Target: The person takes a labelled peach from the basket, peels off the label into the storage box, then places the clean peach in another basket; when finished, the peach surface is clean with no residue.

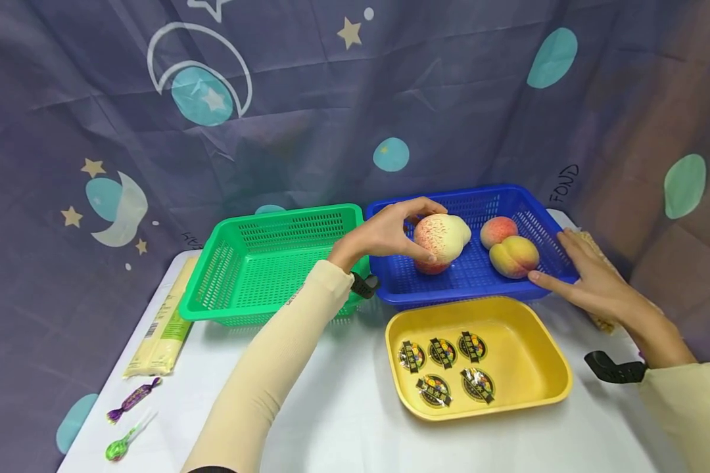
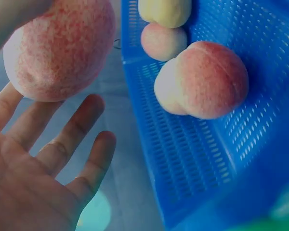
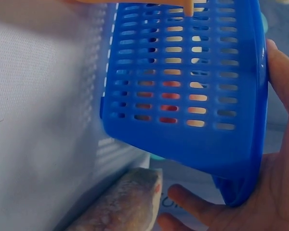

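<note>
My left hand (image 1: 387,231) holds a large, red-speckled peach (image 1: 439,236) over the left part of the blue basket (image 1: 390,299), thumb on its near side and fingers around the far side. Another peach (image 2: 212,79), red and cream, lies in the basket below it. Farther right sit a small pinkish peach (image 1: 499,231) and a yellow-red peach (image 1: 516,257). At the basket's right end is my right hand (image 1: 606,295), spread around the near corner. Its thumb lies at the front rim; the other fingers extend straight along the outside.
A green basket (image 1: 272,309) stands left of the blue one. In front, a yellow tray (image 1: 526,374) bears several round stickers. A pale packet (image 1: 165,328), purple wrapped candy (image 1: 133,399) and green lollipop (image 1: 118,449) lie left. A brownish pack (image 3: 120,207) lies beyond my right hand.
</note>
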Available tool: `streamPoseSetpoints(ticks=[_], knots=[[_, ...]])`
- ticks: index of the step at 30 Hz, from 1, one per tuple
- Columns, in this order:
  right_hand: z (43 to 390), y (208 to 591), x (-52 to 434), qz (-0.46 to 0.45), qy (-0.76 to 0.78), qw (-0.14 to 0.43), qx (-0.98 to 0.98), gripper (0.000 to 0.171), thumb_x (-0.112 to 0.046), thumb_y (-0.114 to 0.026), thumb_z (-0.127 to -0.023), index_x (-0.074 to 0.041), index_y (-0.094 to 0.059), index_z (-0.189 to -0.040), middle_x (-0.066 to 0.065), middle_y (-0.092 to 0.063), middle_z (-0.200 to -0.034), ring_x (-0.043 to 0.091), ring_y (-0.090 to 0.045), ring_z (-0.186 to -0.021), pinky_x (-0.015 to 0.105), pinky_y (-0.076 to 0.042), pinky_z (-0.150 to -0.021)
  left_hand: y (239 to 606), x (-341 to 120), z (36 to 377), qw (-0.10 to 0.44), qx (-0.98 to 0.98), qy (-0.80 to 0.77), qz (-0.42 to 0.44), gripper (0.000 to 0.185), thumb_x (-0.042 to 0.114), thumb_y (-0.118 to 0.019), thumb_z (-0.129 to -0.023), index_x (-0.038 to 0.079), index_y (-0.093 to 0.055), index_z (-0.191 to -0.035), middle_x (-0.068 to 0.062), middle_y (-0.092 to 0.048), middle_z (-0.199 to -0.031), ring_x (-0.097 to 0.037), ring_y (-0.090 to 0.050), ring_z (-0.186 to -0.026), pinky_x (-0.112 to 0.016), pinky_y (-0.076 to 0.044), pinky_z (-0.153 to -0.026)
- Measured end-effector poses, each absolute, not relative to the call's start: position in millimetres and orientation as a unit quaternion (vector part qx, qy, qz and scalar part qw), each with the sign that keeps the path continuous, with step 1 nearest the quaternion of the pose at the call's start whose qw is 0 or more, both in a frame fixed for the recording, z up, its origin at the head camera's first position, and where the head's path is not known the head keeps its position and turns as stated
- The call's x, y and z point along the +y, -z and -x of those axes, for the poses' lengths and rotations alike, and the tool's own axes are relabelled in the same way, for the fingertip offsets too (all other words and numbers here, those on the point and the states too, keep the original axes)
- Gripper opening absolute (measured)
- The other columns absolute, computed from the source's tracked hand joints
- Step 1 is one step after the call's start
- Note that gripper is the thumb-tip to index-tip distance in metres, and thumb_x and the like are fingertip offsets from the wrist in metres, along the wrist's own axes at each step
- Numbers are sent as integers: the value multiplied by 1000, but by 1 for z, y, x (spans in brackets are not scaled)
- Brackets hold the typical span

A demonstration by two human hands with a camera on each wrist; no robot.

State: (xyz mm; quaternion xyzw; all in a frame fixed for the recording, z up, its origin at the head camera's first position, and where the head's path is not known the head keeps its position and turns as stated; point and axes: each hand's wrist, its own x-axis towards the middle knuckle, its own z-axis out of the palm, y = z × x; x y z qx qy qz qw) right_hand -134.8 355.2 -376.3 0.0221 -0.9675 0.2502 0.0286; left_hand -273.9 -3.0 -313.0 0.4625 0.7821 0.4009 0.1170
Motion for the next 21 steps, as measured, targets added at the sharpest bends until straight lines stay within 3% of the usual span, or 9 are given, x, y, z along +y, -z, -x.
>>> streamPoseSetpoints(ticks=[14, 21], knots=[[134, 375, 354, -22, -252, 34, -967, 103, -48, -62, -96, 3, 0, -161, 29, 8, -168, 50, 17, -154, 73, 11, -118, 337, 54, 303, 152, 799, -394, -429, 73, 22, -91, -75, 24, -56, -139, 2, -58, -137, -17, -54, -120, -28, -50, -100], [136, 377, 355, -26, -253, 40, -966, 103, -46, -63, -96, 4, -2, -161, 32, 3, -167, 52, 11, -154, 73, 7, -119, 347, 71, 306, 147, 821, -359, -419, 71, 19, -91, -75, 26, -57, -137, 3, -59, -140, -19, -47, -131, -36, -42, -112]])
